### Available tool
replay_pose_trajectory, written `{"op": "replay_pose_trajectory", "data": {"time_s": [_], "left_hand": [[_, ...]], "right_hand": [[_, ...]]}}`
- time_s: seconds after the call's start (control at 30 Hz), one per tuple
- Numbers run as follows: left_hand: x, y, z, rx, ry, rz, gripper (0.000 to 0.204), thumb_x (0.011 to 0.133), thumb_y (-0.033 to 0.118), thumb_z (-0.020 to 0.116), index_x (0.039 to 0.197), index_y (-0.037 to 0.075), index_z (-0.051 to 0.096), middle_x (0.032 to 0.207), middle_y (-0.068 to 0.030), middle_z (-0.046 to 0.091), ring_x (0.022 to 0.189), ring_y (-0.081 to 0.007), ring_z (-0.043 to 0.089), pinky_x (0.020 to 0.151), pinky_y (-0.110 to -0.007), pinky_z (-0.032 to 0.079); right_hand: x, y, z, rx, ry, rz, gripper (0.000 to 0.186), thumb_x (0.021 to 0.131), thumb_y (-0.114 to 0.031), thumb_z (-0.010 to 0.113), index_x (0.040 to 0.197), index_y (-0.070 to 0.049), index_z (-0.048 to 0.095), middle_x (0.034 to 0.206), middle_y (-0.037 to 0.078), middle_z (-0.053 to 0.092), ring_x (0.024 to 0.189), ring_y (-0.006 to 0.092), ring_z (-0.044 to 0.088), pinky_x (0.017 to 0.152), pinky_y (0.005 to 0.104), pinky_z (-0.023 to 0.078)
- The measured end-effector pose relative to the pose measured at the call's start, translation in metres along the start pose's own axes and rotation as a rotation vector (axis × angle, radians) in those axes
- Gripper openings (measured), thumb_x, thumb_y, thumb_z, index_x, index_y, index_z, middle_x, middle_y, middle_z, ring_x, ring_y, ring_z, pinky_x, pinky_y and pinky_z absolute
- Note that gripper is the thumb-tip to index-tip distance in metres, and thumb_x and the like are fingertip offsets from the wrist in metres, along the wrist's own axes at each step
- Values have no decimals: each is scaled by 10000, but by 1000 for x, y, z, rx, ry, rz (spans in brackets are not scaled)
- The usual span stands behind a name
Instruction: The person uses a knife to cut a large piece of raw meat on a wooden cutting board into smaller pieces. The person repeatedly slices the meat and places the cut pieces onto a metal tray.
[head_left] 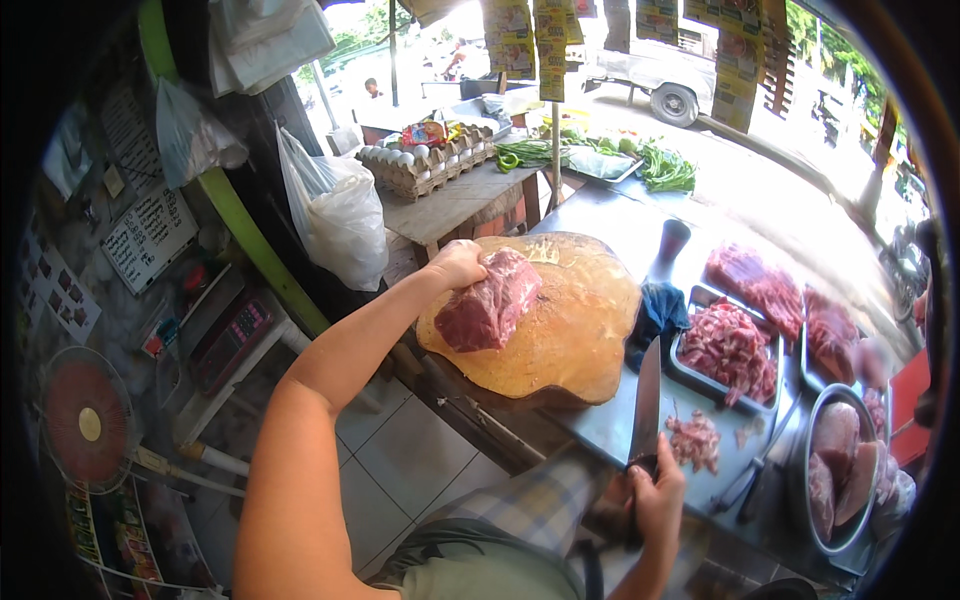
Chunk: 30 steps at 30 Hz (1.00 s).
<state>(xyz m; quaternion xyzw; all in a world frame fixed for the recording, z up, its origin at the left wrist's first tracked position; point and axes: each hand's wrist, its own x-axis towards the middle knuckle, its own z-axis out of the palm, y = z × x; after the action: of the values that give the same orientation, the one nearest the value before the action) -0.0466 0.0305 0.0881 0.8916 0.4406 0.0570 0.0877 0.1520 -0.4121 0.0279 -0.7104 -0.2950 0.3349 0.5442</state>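
Note:
A thick chunk of raw meat (490, 308) rests on the left part of a large wooden chopping block (575, 330). My left hand (458, 265) grips its far upper end, with the fingers partly hidden behind the meat. In my right hand (657, 488) is a broad-bladed knife (648, 405), held by its handle with the blade pointing up and away, to the right of the block. The blade is apart from the meat. Close to that hand, small meat scraps (694, 441) lie on the metal table (605, 432).
Right of the block are a tray of meat strips (728, 345), a large slab of meat (755, 285) and a metal bowl (838, 470) with meat chunks. A dark blue cloth (658, 315) lies beside the block. Egg trays (425, 168) and green vegetables (665, 165) stand behind.

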Motion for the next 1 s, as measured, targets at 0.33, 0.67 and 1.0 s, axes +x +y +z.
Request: {"op": "replay_pose_trajectory", "data": {"time_s": [0.33,0.67,1.0], "left_hand": [[-35,-40,29,-967,-166,-247,181,913,105,616,1014,-17,704,914,-93,726,752,-211,734,655,-404,648],[-61,10,47,-1372,-243,-372,190,950,99,617,1057,-53,653,1053,-151,696,889,-248,729,675,-412,666],[-60,8,50,-1276,-259,-192,240,999,190,640,1116,-16,678,969,-154,749,774,-192,742,636,-308,636]], "right_hand": [[8,-8,14,-55,-37,-80,715,924,87,594,1593,4,357,735,8,556,547,70,498,465,262,422],[16,-9,43,-130,-77,-218,730,920,100,578,1604,-21,354,819,-6,573,580,58,502,517,229,428],[19,-51,74,-221,-108,-362,696,907,62,630,1562,18,399,1286,290,676,1086,295,712,966,373,511]]}}
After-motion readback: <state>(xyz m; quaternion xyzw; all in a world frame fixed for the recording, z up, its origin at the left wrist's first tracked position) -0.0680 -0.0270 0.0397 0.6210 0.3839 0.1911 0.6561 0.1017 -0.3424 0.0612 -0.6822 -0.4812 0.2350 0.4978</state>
